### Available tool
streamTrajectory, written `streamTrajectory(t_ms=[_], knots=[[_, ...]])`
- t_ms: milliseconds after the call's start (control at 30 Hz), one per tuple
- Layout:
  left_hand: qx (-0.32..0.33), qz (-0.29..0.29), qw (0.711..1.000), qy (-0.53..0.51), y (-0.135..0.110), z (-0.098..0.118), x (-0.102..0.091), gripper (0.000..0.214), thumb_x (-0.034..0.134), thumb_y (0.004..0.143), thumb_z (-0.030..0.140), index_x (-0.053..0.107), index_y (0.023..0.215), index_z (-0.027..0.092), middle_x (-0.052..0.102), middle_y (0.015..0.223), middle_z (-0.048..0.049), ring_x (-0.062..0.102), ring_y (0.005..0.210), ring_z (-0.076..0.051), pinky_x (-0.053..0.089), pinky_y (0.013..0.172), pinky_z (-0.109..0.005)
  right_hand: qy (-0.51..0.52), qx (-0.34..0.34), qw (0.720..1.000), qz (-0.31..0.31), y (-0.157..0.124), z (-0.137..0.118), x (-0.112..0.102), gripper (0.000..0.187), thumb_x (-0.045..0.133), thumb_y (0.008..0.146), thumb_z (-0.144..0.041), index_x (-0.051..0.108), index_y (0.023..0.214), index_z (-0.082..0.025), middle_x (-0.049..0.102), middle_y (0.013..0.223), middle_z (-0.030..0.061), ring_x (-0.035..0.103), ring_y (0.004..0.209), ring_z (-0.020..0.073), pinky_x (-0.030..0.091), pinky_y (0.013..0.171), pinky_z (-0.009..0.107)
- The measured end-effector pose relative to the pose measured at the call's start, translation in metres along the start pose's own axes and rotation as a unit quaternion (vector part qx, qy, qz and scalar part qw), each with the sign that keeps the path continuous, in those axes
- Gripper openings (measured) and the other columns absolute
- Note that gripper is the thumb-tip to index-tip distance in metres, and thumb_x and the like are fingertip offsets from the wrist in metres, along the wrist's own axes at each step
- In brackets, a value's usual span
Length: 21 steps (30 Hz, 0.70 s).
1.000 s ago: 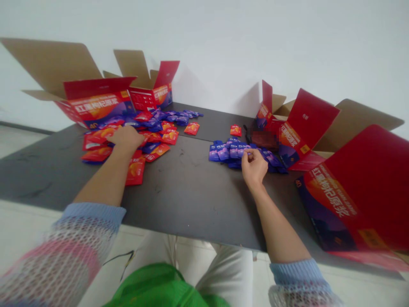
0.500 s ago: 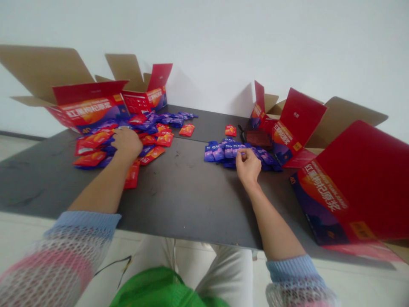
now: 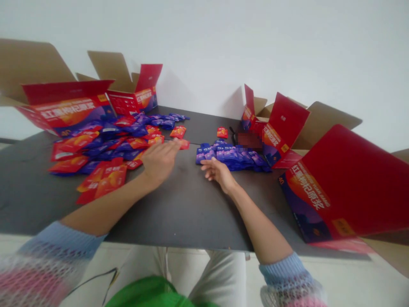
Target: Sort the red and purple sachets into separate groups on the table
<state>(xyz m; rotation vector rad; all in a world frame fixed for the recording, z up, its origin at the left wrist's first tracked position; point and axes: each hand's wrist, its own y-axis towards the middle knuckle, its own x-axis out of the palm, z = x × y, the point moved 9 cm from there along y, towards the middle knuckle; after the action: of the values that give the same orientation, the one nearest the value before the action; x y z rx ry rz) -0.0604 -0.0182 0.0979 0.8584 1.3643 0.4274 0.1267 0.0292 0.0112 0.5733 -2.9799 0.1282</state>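
Note:
My left hand (image 3: 161, 163) is over the middle of the table, its fingertips closed on a small red sachet (image 3: 184, 145) that sticks out past them. A mixed heap of red and purple sachets (image 3: 105, 143) spreads to its left, with several red sachets (image 3: 110, 177) at the near side. My right hand (image 3: 220, 174) has its fingers apart and holds nothing that I can see. It hovers at the near left edge of a row of overlapping purple sachets (image 3: 228, 154). Single red sachets (image 3: 178, 132) lie farther back, one of them (image 3: 222, 132) behind the purple row.
Open red cartons (image 3: 76, 108) (image 3: 147, 96) stand at the back left. More open cartons (image 3: 271, 136) (image 3: 322, 192) line the right side of the grey table (image 3: 188, 213). A dark pixelated patch (image 3: 249, 141) lies behind the purple row. A white wall (image 3: 204, 51) rises behind.
My left hand has left the heap and moved right with a red sachet. My right hand has come off the purple row, moved left and opened. The view has shifted slightly.

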Motion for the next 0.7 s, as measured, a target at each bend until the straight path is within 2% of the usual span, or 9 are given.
streamTrajectory(t_ms=[67, 133, 200, 300, 400, 500, 633, 700], knots=[[0.124, 0.029, 0.99, -0.056, -0.016, 0.044, 0.005, 0.035, 0.043, 0.099, 0.017, 0.073, 0.117, 0.021, 0.074, 0.119, -0.0058, 0.069, 0.111, -0.019, 0.052, 0.1, -0.037, 0.058, 0.046, 0.995, -0.06, -0.005, 0.011, 0.023, 0.049, 0.056, 0.085, -0.063, 0.07, 0.097, -0.017, 0.071, 0.086, 0.0049, 0.06, 0.062, 0.011, 0.047, 0.055, 0.021], [0.217, 0.064, 0.97, -0.089, -0.032, 0.073, 0.007, 0.03, 0.048, 0.098, 0.016, 0.075, 0.111, 0.022, 0.076, 0.114, -0.0035, 0.071, 0.106, -0.017, 0.055, 0.096, -0.034, 0.1, 0.076, 0.989, -0.081, -0.007, 0.02, 0.035, 0.045, 0.061, 0.083, -0.062, 0.067, 0.091, -0.018, 0.067, 0.073, 0.0026, 0.061, 0.062, 0.0123, 0.05, 0.059, 0.023], [0.263, 0.099, 0.956, -0.088, -0.04, 0.085, 0.006, 0.026, 0.051, 0.097, 0.016, 0.075, 0.108, 0.022, 0.076, 0.113, -0.0018, 0.071, 0.104, -0.015, 0.056, 0.095, -0.033, 0.111, 0.08, 0.989, -0.051, -0.005, 0.027, 0.032, 0.043, 0.064, 0.082, -0.061, 0.064, 0.085, -0.018, 0.062, 0.063, -0.0001, 0.059, 0.058, 0.0122, 0.051, 0.058, 0.023], [0.292, 0.134, 0.944, -0.078, -0.041, 0.089, 0.004, 0.023, 0.054, 0.096, 0.015, 0.075, 0.104, 0.022, 0.076, 0.112, -0.0005, 0.071, 0.104, -0.015, 0.055, 0.097, -0.034, 0.024, 0.042, 0.997, 0.062, 0.001, 0.032, 0.008, 0.045, 0.06, 0.084, -0.063, 0.058, 0.074, -0.019, 0.057, 0.057, -0.0013, 0.051, 0.048, 0.0107, 0.043, 0.048, 0.023], [0.305, 0.138, 0.938, -0.094, -0.039, 0.09, 0.003, 0.024, 0.057, 0.094, 0.012, 0.073, 0.109, 0.021, 0.075, 0.116, -0.0009, 0.069, 0.11, -0.017, 0.053, 0.102, -0.036, -0.122, -0.037, 0.98, 0.152, 0.002, 0.02, -0.013, 0.05, 0.05, 0.089, -0.065, 0.054, 0.067, -0.02, 0.054, 0.055, -0.0013, 0.046, 0.047, 0.0114, 0.036, 0.047, 0.024], [0.301, 0.101, 0.941, -0.116, -0.037, 0.091, 0.009, 0.031, 0.058, 0.095, 0.018, 0.067, 0.124, 0.025, 0.07, 0.127, -0.0019, 0.063, 0.122, -0.019, 0.049, 0.109, -0.039, -0.21, -0.11, 0.954, 0.186, -0.003, 0.0, -0.022, 0.051, 0.044, 0.09, -0.063, 0.057, 0.067, -0.02, 0.061, 0.065, 0.0019, 0.052, 0.06, 0.0143, 0.04, 0.058, 0.026], [0.202, 0.053, 0.964, -0.162, -0.03, 0.077, 0.021, 0.058, 0.058, 0.092, 0.049, 0.054, 0.143, 0.021, 0.059, 0.141, -0.0135, 0.056, 0.13, -0.029, 0.046, 0.111, -0.044, -0.24, -0.143, 0.933, 0.226, -0.01, -0.026, -0.041, 0.053, 0.04, 0.091, -0.065, 0.057, 0.07, -0.02, 0.062, 0.068, 0.0021, 0.053, 0.065, 0.0155, 0.041, 0.062, 0.026], [0.139, 0.053, 0.973, -0.175, -0.027, 0.064, 0.026, 0.069, 0.057, 0.091, 0.051, 0.046, 0.148, 0.015, 0.053, 0.145, -0.0193, 0.053, 0.132, -0.033, 0.046, 0.11, -0.045, -0.244, -0.16, 0.921, 0.259, -0.012, -0.039, -0.058, 0.055, 0.038, 0.092, -0.068, 0.055, 0.07, -0.02, 0.058, 0.063, 0.0015, 0.051, 0.062, 0.0152, 0.039, 0.057, 0.025]])
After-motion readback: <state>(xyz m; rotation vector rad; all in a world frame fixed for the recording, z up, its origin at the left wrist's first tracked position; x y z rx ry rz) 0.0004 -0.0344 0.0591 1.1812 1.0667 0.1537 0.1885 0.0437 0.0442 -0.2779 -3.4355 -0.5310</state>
